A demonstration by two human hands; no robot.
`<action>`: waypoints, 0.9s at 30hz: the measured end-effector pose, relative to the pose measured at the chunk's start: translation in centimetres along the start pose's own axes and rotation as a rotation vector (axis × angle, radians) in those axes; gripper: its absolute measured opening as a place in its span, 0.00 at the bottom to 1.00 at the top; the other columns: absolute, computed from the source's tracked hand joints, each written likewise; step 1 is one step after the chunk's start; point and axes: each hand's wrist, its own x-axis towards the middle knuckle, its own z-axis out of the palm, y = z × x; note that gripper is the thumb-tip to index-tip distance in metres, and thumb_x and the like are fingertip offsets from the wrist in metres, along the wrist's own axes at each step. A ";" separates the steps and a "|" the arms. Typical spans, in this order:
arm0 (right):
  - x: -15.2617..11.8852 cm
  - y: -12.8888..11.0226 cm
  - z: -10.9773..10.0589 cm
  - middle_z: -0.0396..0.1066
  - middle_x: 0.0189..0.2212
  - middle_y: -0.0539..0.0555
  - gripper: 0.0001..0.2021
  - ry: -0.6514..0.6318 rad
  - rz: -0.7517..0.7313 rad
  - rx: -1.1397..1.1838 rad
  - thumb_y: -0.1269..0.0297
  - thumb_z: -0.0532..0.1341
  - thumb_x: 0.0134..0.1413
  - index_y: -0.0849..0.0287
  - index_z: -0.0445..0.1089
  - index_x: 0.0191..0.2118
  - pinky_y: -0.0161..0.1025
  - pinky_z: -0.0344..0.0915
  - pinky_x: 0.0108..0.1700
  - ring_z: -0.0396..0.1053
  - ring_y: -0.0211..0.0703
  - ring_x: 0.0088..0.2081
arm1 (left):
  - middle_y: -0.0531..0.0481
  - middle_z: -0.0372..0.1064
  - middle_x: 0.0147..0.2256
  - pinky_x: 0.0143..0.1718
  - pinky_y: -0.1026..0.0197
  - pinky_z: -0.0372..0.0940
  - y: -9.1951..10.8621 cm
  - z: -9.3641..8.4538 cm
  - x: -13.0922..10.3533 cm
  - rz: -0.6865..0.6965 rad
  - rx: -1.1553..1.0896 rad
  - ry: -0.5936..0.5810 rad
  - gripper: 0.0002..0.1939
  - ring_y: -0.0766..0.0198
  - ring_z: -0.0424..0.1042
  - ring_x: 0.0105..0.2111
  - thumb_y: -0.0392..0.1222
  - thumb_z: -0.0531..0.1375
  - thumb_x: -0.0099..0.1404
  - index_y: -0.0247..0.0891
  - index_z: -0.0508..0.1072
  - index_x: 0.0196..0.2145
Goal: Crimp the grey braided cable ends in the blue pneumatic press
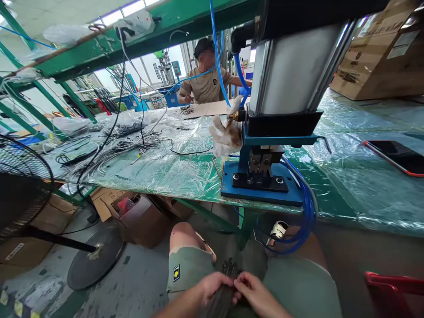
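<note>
A bundle of thin dark cables [221,302] lies low between my thighs, its tips fanned out at the top; the picture is too dark there to show the ends' kind. My left hand [213,285] is closed around the bundle from the left, thumb across it. From the right, my right hand [253,291] pinches at the bundle's edge with its fingertips close to the left thumb. Whether it grips one strand or several is hidden. Above my knees, on the table edge, stands a pneumatic press [265,176] with a blue base and a large silver cylinder [294,70].
Blue air hoses [308,216] loop down off the table by my right knee. Grey cables [109,154] cover the table's left part. A phone [397,157] lies right. A fan [23,194], an open carton [142,216] and a red stool [391,287] flank me. A co-worker [208,84] sits opposite.
</note>
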 end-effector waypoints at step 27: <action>-1.0 -5.1 6.1 0.58 0.14 0.44 0.22 -0.294 -0.045 0.417 0.47 0.72 0.38 0.63 0.71 0.28 0.29 0.51 0.17 0.54 0.30 0.15 | 0.44 0.73 0.23 0.21 0.63 0.66 -0.9 1.2 -7.7 0.543 -0.049 0.170 0.26 0.64 0.69 0.19 0.58 0.73 0.44 0.31 0.76 0.29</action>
